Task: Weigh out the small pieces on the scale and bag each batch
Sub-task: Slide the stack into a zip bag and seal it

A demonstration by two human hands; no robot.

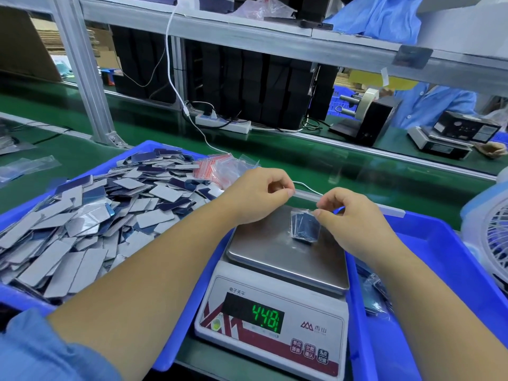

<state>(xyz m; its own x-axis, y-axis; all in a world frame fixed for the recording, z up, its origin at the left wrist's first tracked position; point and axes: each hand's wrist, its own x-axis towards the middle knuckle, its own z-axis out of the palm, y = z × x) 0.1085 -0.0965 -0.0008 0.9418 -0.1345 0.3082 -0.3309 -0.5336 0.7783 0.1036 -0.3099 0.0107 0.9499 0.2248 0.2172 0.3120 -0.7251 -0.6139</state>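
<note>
The green tabletop (316,160) carries everything. At its near left edge a wide blue tray (170,325) holds a deep heap of small flat pieces (90,215), grey on one face and dark blue on the other, with a stack of empty red-striped clear bags (217,169) at the tray's far corner. A second blue tray (439,270) sits at the near right edge, with what look like filled bags at its bottom, mostly hidden by the right forearm.

Between the two trays stands a white scale (275,339) with a steel pan (264,248). Its green readout shows 44.8 followed by a last digit too blurred to read. Above the display is printed 电子天平, beside it a logo with 香山, and the three buttons below carry small white writing that cannot be read.

Over the pan, one small clear bag (305,226) holds a batch of dark blue pieces, its bottom edge apparently resting on the steel. The left hand (258,196) and the right hand (354,213) are set apart, each pinching one end of the bag's top strip.

The step in hand appears to be sealing this batch. Judging by the large heap left in the tray, most of the weighing and bagging lies ahead.
</note>
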